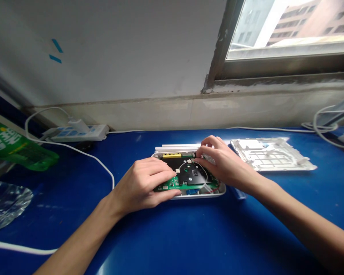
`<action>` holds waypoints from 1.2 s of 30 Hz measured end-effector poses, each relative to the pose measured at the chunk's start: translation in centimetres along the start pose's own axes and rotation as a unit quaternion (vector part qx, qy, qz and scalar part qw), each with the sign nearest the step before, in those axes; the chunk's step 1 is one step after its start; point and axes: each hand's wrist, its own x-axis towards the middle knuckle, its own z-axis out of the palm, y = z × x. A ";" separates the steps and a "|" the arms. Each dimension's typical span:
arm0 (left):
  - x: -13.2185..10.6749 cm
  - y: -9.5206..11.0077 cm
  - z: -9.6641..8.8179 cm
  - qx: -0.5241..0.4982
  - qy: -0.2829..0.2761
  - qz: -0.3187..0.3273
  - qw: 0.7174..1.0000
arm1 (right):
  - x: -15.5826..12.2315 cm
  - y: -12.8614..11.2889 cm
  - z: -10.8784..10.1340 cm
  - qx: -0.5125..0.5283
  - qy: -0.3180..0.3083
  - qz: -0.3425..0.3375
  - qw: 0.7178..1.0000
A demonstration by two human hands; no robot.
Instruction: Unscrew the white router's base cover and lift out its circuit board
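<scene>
Blue table [172, 236] is backed by one wall [132, 49], on which two blue tape strips [57, 46] are noted, and by one window [292, 34] at upper right. One opened device [200, 196] is found at the table's middle; one green board [166, 183] and one black plate [192, 176] are exposed inside. Two hands are counted. Left hand [149, 179] is laid over the device's left end, thumb along the front rim; whether a grip is applied cannot be told. Right hand [218, 156] is held with bent fingers at the far right part; whether anything is pinched cannot be told.

One white cover [275, 154] is set to the right, apart from the device. Two bottles are recorded at left: one green [23, 149], one clear [8, 206]. One power strip [94, 133] is placed near the wall. One white cable [100, 164] is run behind the left forearm. Bare surface is seen before the front rim, between both forearms; behind, the table is bounded by the wall.
</scene>
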 end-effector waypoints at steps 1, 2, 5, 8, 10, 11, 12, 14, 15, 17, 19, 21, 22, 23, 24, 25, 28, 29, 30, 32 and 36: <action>0.0 0.0 0.0 0.000 0.000 0.001 1.000 | 0.0 0.0 0.0 0.007 -0.004 -0.003 1.000; 0.0 0.0 -0.1 0.002 -0.001 0.003 1.000 | 0.1 0.0 0.1 0.017 -0.008 -0.009 1.000; 0.1 0.1 -0.2 0.011 0.003 0.013 1.000 | 0.1 0.0 0.1 0.056 -0.017 -0.021 0.998; 0.2 0.0 -0.3 0.028 0.005 0.020 0.999 | 0.1 0.1 0.1 0.096 -0.019 -0.020 0.995; 0.2 -0.1 -0.4 0.039 0.002 0.022 0.999 | -0.1 0.1 0.0 0.120 -0.026 -0.010 0.992; 0.2 -0.1 -0.5 0.043 0.001 0.023 0.999 | -0.2 0.1 -0.1 0.128 -0.029 -0.004 0.991; 0.2 -0.2 -0.5 0.044 -0.001 0.023 0.999 | -0.3 0.1 -0.2 0.131 -0.030 -0.002 0.991; 0.2 -0.2 -0.6 0.045 -0.001 0.021 0.999 | -0.6 0.2 -0.3 0.123 -0.019 -0.014 0.992; 0.2 -0.2 -0.6 0.045 0.000 0.020 0.999 | -0.7 0.2 -0.4 0.115 -0.007 -0.026 0.993; 0.3 -0.2 -0.6 0.044 -0.002 0.015 0.999 | -1.0 0.2 -0.4 0.098 0.020 -0.053 0.994; 0.3 -0.2 -0.6 0.043 -0.010 0.008 0.999 | -1.1 0.2 -0.5 0.080 0.042 -0.070 0.993; 0.3 -0.2 -0.5 0.043 -0.018 0.004 0.999 | -1.1 0.2 -0.6 0.064 0.043 -0.083 0.994; 0.3 -0.3 -0.6 0.043 -0.022 0.001 0.999 | -1.1 0.2 -0.6 0.057 0.033 -0.087 0.994; 0.3 -0.3 -0.6 0.043 -0.026 -0.005 0.999 | -1.1 0.2 -0.7 0.053 0.020 -0.088 0.995; 0.2 -0.3 -0.7 0.042 -0.033 -0.013 0.998 | -1.1 0.2 -0.7 0.051 0.006 -0.086 0.995; 0.2 -0.4 -0.8 0.041 -0.042 -0.023 0.998 | -1.2 0.2 -0.7 0.052 -0.005 -0.080 0.995; 0.1 -0.5 -1.2 0.036 -0.086 -0.062 0.994 | -1.3 0.3 -0.6 0.067 -0.011 -0.058 0.996; 0.1 -0.5 -1.4 0.033 -0.101 -0.075 0.991 | -1.4 0.4 -0.5 0.072 -0.009 -0.055 0.996; 0.0 -0.5 -1.5 0.028 -0.115 -0.090 0.989 | -1.4 0.4 -0.5 0.075 -0.005 -0.056 0.996; 0.0 -0.4 -1.7 0.015 -0.140 -0.117 0.983 | -1.5 0.5 -0.3 0.071 0.004 -0.064 0.995; 0.0 -0.2 -1.9 -0.002 -0.185 -0.146 0.972 | -1.4 0.6 -0.3 0.068 0.016 -0.085 0.994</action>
